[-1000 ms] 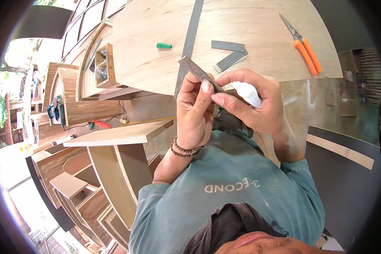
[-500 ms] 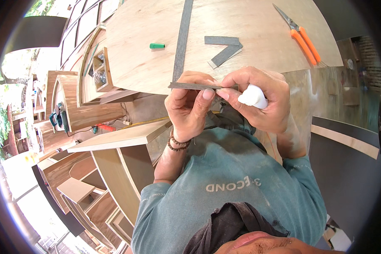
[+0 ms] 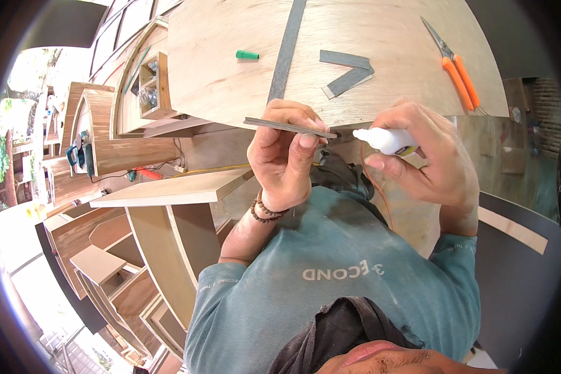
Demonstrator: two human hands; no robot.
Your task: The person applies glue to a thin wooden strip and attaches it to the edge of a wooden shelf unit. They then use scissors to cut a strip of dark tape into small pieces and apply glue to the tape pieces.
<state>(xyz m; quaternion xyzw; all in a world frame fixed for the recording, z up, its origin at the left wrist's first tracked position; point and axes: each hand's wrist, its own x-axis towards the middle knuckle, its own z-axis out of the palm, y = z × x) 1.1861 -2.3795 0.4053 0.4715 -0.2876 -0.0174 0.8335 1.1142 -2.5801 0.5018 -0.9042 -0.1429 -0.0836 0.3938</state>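
My left hand (image 3: 285,153) pinches a thin grey wood-grain strip (image 3: 280,125) between thumb and fingers, its edge turned up toward me. To the right, my right hand (image 3: 433,153) is wrapped round a small white glue bottle (image 3: 389,141). The bottle lies sideways, its nozzle pointing left, a short gap from the strip's right end. Beyond my hands on the plywood sheet lie a long grey strip (image 3: 287,53) and short grey strip pieces (image 3: 349,81) set in a V. A green cap (image 3: 247,55) rests to the left of the long strip.
Orange-handled scissors (image 3: 458,75) lie at the sheet's right side. A small wooden box (image 3: 159,87) with compartments stands at its left edge. Below left is a pale wooden cabinet (image 3: 168,193). A power tool (image 3: 81,156) sits on a wooden piece farther left.
My right hand has moved right, away from the strip, and the bottle's nozzle now points at the strip's end. My left hand keeps hold of the strip, now tilted slightly.
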